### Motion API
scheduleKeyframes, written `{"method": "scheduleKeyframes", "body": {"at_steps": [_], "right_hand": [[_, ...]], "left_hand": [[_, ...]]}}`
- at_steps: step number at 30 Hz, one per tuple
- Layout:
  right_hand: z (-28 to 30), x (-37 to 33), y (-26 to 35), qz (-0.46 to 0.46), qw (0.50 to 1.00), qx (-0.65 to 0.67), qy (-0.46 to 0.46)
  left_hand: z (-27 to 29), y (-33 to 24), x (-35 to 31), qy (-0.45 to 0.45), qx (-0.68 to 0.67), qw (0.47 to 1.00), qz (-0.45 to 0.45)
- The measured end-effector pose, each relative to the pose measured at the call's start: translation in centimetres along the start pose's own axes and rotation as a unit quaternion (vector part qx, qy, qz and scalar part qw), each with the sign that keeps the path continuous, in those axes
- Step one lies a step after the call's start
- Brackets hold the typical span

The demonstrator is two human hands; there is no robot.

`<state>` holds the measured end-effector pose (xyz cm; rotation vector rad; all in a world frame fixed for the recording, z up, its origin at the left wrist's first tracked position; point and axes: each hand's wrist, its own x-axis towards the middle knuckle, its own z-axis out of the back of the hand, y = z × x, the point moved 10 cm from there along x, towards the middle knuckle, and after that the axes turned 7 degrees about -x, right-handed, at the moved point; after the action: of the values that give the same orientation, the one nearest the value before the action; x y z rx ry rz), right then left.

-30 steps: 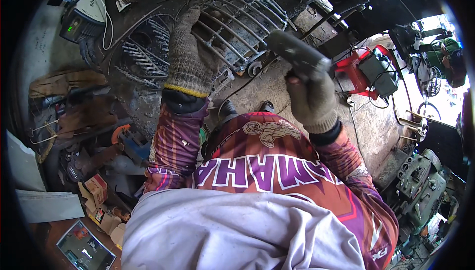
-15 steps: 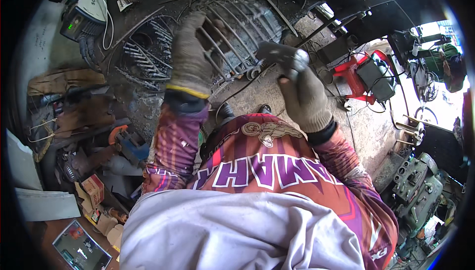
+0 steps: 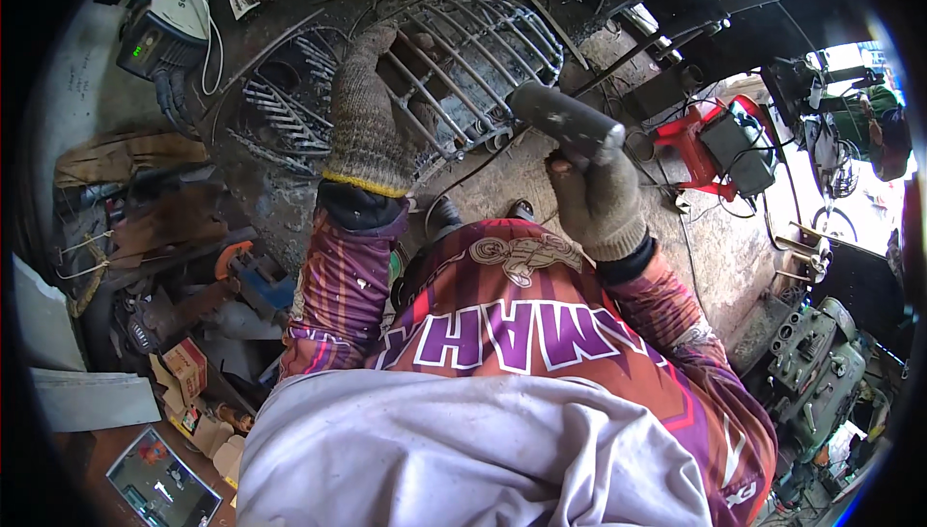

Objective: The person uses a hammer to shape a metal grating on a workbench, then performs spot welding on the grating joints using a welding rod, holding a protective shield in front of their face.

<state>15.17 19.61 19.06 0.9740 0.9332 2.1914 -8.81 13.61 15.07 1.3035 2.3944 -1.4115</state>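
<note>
Gripping the hammer (image 3: 565, 120), the gloved right hand (image 3: 601, 197) is closed; its palm hides the handle. Hammer head appears just beside the right end of the grate (image 3: 475, 71); gap in depth unclear. Grate sits ahead of the person, over dark, cluttered floor. Gloved left hand (image 3: 367, 112) is at its left end, fingers partly behind bars; cannot tell whether closed. Pale cloth (image 3: 463, 450) is cut off below.

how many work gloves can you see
2. One glove with a yellow-edged cuff is on the left hand, at the barred metal frame; the other glove is on the right hand, which holds the hammer. More may be hidden.
</note>
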Motion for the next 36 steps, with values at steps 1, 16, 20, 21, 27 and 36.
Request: {"method": "scheduleKeyframes", "body": {"at_steps": [1,16,20,21,27,36], "right_hand": [[-0.2,0.1,0.5,0.014,0.998,-0.065,0.021],[1.5,-0.3,1.2,0.025,0.991,-0.130,-0.002],[1.8,0.3,1.6,0.049,0.999,-0.009,-0.015],[1.8,0.0,1.7,0.017,0.999,-0.028,-0.018],[1.1,-1.6,-1.4,-0.099,0.995,-0.016,-0.003],[1.0,-0.7,-0.4,-0.098,0.987,-0.076,0.102]], "left_hand": [[-0.1,0.1,0.0,0.011,-0.006,1.000,0.005],[-0.1,0.6,-0.1,-0.020,0.024,0.999,-0.008],[-1.7,-1.0,-0.4,-0.001,-0.048,0.999,-0.016],[-1.1,-0.1,0.4,0.022,-0.046,0.999,-0.010],[-0.1,1.2,0.4,0.014,0.009,1.000,0.016],[-3.9,3.5,0.1,0.181,-0.070,0.970,0.148]]}}
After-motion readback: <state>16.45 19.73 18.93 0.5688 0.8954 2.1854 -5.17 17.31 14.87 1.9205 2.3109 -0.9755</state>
